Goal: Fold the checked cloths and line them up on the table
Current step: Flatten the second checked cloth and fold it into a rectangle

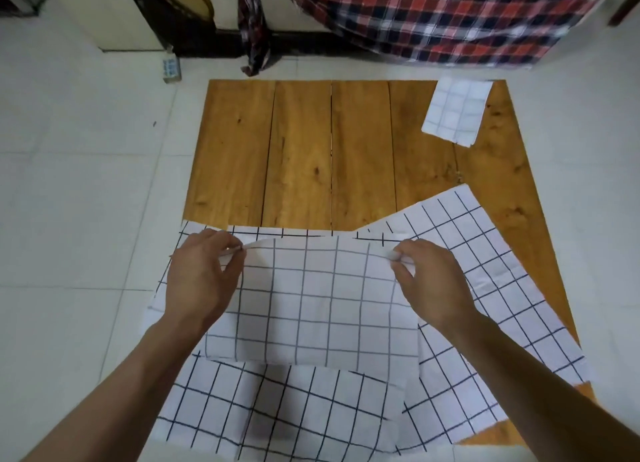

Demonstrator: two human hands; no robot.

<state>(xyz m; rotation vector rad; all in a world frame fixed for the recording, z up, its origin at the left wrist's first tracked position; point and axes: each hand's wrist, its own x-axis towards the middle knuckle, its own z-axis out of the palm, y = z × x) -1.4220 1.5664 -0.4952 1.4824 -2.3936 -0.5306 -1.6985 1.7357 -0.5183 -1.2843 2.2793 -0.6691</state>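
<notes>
1. Your left hand (201, 278) pinches the top-left corner of the checked cloth (311, 306); fingers curled on the fabric.
2. Your right hand (433, 281) pinches the top-right corner the same way.
3. That cloth lies over other unfolded checked cloths (485, 271) at the near edge of the wooden desk (311, 150).
4. A folded cloth (457, 110) sits at the far right corner, well apart.

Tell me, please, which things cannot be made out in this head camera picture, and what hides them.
- How many white black-checked cloths lie near the person: they overlap, and the lifted cloth pinched by the left hand and right hand covers the layers below.
- Near edge of the wooden plank table: hidden under cloths, cut by the frame.
- Layers in the small folded checked cloth: too small.
- Red plaid fabric: cut off on top.
</notes>
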